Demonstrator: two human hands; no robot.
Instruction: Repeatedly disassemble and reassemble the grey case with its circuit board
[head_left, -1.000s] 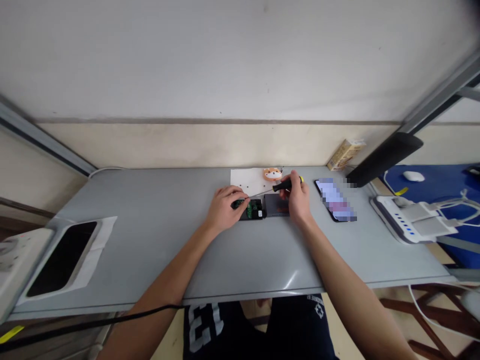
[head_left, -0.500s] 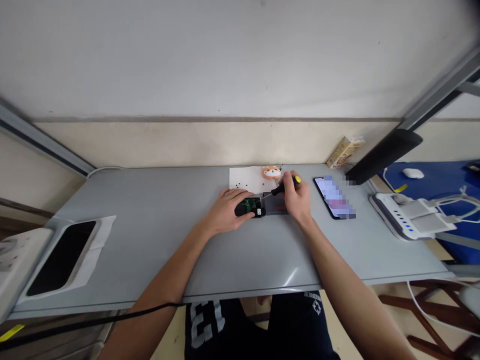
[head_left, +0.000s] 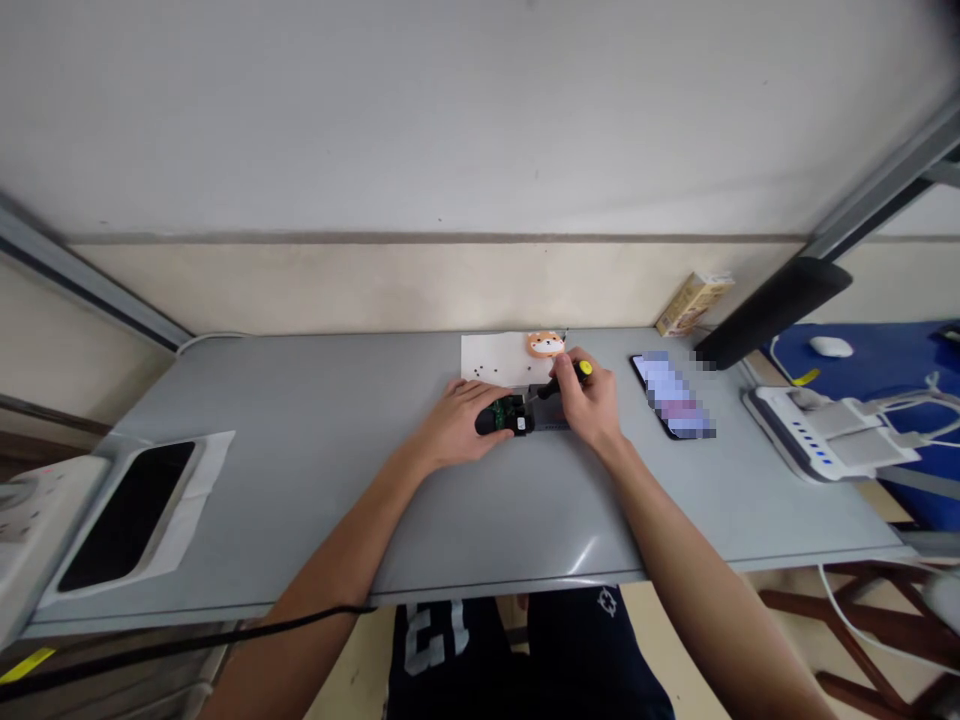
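Observation:
My left hand (head_left: pixel 459 424) lies around the left end of a small black device (head_left: pixel 520 424), thumb on the near side and fingers on the far side. A green circuit board (head_left: pixel 504 411) shows in its opened part. To the right, the device continues as a dark grey casing (head_left: pixel 547 414), partly covered by my right hand. My right hand (head_left: pixel 594 405) is closed around a black screwdriver (head_left: pixel 551 388) with a yellow handle end. Its shaft slants down left to the right end of the opened part; whether the tip sits in a screw is too small to tell.
Behind the device lies white paper (head_left: pixel 491 350) with several tiny dark screws, beside an orange-and-white animal-face case (head_left: pixel 545 345). A lit phone (head_left: pixel 670 395) and a power strip (head_left: pixel 802 435) are on the right. A dark-screened tablet-like device (head_left: pixel 127 515) lies at left.
The screwdriver tip has shifted slightly right along the device, and the handle end has dropped a little nearer to me. My left hand keeps its hold.

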